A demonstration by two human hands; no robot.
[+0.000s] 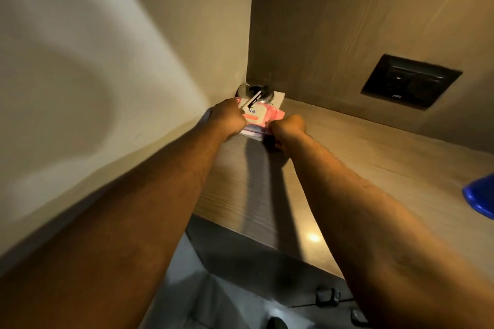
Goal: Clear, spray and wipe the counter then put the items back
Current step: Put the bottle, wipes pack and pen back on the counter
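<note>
Both arms reach to the far left corner of the wooden counter (334, 147). My left hand (229, 117) is closed on the left side of a pink and white packet (258, 117) that lies on a small stack of papers or booklets (252, 134). A thin dark and white pen-like thing (252, 100) sticks up by its fingers. My right hand (287, 129) is closed at the right edge of the same stack, with a dark item under it. Behind the packet stands a round shiny metal object (247, 91) next to a white card (278, 97).
A pale wall (93, 88) runs along the left and a wood-grain back panel holds a black wall socket (410, 81). A blue plastic object (479, 195) sits at the right edge of the counter. Below the counter's front edge the floor shows dark cables and plugs (327, 296).
</note>
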